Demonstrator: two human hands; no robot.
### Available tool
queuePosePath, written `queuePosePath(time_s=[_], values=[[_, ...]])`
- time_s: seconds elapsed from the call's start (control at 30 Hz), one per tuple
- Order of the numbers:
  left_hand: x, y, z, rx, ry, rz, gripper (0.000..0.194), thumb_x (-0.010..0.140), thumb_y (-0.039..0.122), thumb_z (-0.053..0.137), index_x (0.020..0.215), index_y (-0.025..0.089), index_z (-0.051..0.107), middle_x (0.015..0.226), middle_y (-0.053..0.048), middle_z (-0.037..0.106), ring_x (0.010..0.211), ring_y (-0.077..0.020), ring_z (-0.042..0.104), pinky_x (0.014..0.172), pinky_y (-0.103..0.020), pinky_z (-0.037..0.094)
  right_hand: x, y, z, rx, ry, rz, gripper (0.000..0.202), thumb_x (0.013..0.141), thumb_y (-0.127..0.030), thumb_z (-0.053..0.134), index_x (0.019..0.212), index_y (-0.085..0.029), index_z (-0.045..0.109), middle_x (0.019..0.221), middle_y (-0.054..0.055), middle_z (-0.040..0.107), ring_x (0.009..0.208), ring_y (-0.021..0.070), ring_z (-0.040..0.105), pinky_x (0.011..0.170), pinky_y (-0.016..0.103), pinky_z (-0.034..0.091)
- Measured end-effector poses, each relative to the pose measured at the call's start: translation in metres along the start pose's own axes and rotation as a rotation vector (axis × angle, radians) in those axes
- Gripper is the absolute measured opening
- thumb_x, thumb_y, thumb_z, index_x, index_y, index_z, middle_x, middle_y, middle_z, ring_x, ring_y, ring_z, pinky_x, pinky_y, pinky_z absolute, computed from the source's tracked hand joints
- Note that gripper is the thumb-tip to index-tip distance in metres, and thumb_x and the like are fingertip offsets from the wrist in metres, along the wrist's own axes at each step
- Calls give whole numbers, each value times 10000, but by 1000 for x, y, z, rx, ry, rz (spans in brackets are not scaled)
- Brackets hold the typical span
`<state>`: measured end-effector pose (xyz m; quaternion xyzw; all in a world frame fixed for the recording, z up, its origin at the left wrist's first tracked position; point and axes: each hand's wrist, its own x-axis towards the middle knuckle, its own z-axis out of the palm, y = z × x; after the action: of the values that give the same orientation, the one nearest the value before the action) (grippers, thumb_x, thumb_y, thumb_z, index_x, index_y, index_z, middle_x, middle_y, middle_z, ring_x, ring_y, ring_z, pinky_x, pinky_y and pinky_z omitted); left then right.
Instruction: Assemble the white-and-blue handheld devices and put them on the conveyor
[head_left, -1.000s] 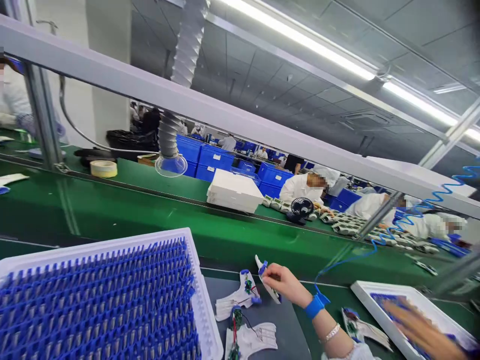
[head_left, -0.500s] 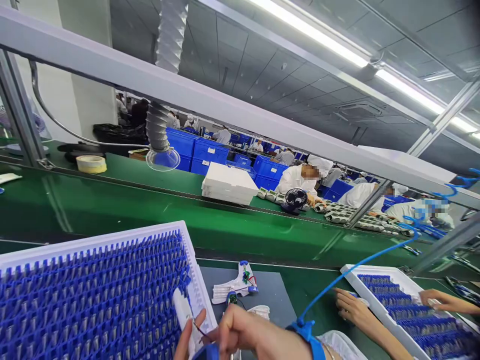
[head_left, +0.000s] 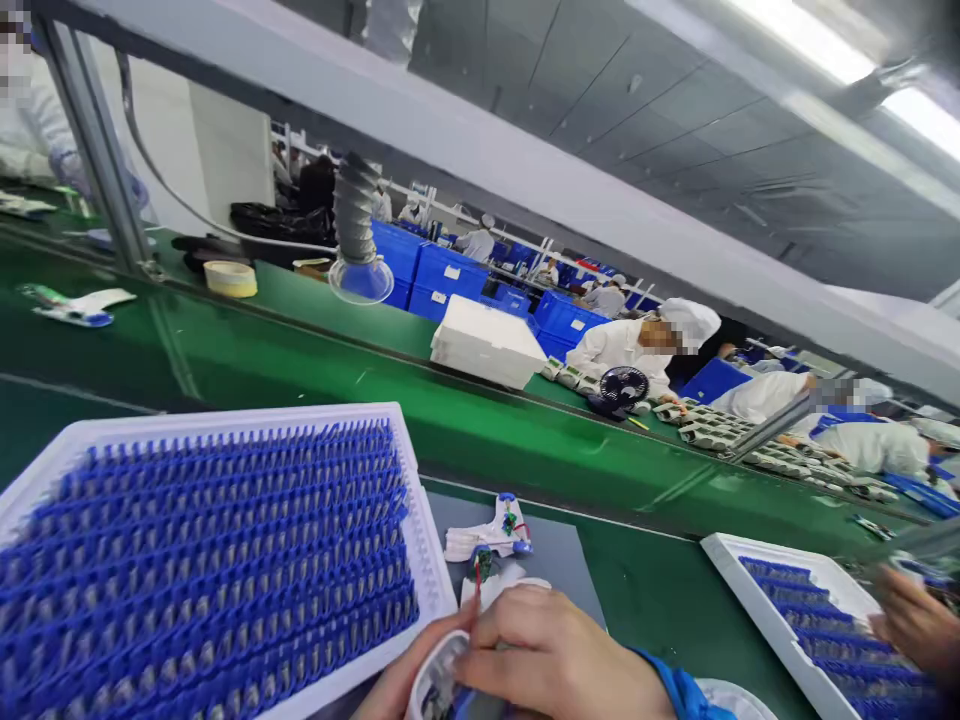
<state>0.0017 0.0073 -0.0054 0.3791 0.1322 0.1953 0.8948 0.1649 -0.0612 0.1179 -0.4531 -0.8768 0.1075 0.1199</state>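
At the bottom middle, my left hand (head_left: 401,680) is wrapped round a white plastic housing (head_left: 429,672), its open end facing me with small parts inside. My right hand (head_left: 566,650) is closed, its fingertips at the housing's right rim; what lies beneath them is hidden. A thin red wire (head_left: 478,580) runs from beside these fingers up to a small green circuit board (head_left: 482,562). Just behind lies a white gun-shaped half shell (head_left: 491,532) with blue ends and green electronics, on a grey mat (head_left: 581,570). A blue wrist strap (head_left: 679,685) circles my right wrist.
A white foam tray (head_left: 429,540) packed with rows of blue parts stands left. Another such tray (head_left: 724,560) stands right, a co-worker's hand (head_left: 911,620) above it. Beyond runs a green conveyor belt (head_left: 360,385), a white-and-blue piece (head_left: 82,305) on its left. White boxes (head_left: 487,340) stand behind.
My view has shifted and tilted. The housing has turned from standing upright to showing its open end, and my right hand has closed in on it. The co-worker's hand left of the right tray is gone.
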Motion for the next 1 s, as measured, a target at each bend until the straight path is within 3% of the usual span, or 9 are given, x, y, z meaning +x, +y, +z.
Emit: queuePosePath(time_s=[0.1, 0.2, 0.3, 0.43, 0.6, 0.8, 0.93, 1.0], values=[[-11, -8, 11, -205, -193, -120, 686, 395, 463, 875, 967, 149, 665, 766, 15, 587, 726, -95, 537, 704, -182, 410, 4, -3, 6, 17, 26, -125, 410, 992, -424, 277, 1110, -183, 587, 880, 59, 654, 837, 150, 571, 784, 273, 470], [-14, -8, 15, -296, -303, -172, 721, 422, 423, 887, 1027, 139, 617, 720, 26, 578, 597, -41, 523, 611, -151, 399, 7, -2, 12, -74, 109, -163, 304, 974, -361, 407, 1096, -157, 597, 925, 91, 667, 888, 174, 586, 774, 291, 495], [-11, -9, 14, -337, -257, -104, 693, 485, 464, 857, 1035, 152, 573, 719, -2, 623, 599, -82, 602, 571, -163, 439, 5, 2, 22, -171, 284, -231, 219, 948, -301, 497, 1044, -144, 616, 865, 72, 696, 841, 158, 624, 815, 294, 499], [-8, -11, 12, -414, -185, -73, 678, 505, 466, 849, 1023, 143, 554, 687, -8, 633, 605, -104, 640, 515, -140, 457, -3, 10, 35, -218, 435, -306, 229, 970, -225, 432, 973, -157, 650, 801, 46, 718, 831, 135, 653, 873, 268, 497], [-7, -10, 12, -418, -183, -61, 689, 504, 472, 848, 1024, 126, 557, 673, -20, 646, 624, -116, 658, 505, -128, 466, -7, 22, 45, -298, 442, -325, 237, 954, -218, 439, 974, -162, 669, 861, 61, 725, 864, 149, 670, 854, 250, 523], [-7, -10, 14, -384, -129, -62, 719, 500, 491, 842, 1062, 128, 578, 713, -20, 645, 561, -75, 622, 491, -116, 457, -7, 25, 45, -208, 515, -372, 227, 948, -253, 443, 941, -198, 663, 761, 36, 720, 683, 133, 674, 747, 219, 553], [-7, -11, 14, -336, -112, -87, 762, 475, 526, 838, 1066, 124, 575, 664, -16, 652, 522, -69, 603, 474, -112, 448, -3, 14, 32, -2, 417, -188, 72, 906, -181, 531, 952, -194, 585, 752, 39, 693, 698, 143, 649, 706, 261, 539], [-7, -11, 14, -296, -121, -102, 792, 463, 557, 827, 1073, 122, 568, 661, -25, 664, 501, -65, 592, 464, -113, 442, 0, 10, 28, 114, 408, -106, 139, 886, -111, 528, 971, -221, 523, 757, 27, 670, 691, 143, 622, 667, 280, 520]])
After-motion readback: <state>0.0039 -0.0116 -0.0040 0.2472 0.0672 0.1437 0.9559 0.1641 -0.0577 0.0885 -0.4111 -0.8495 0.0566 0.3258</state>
